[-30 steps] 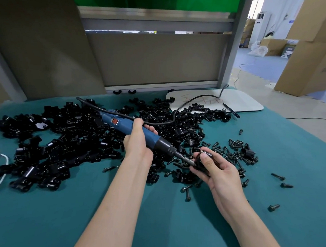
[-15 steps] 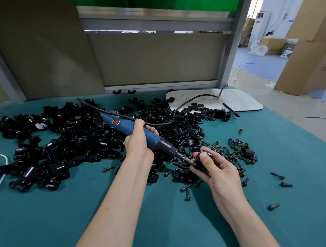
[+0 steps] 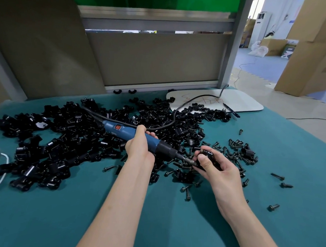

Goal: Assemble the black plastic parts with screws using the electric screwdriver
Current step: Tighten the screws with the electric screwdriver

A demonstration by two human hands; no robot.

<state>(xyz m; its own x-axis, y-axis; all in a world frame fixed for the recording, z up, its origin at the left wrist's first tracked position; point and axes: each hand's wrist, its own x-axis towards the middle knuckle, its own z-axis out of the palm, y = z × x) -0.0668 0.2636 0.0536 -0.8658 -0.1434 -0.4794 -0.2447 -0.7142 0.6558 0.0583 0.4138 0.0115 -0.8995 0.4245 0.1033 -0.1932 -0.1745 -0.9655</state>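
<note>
Over the desk (image 3: 172, 226), your left hand (image 3: 139, 146) grips the electric screwdriver (image 3: 131, 134), right hand (image 3: 215, 166) pinching a black part (image 3: 207, 155); bit seemingly seated, so drive straight.

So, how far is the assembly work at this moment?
Done: I cannot pick out any finished pieces in the pile of black parts. In hand: the left hand grips the electric screwdriver, its tip at the black part held by the right hand. Left: that large pile and many loose screws.

The right hand (image 3: 217, 167) hides most of the black part (image 3: 208, 154).
</note>
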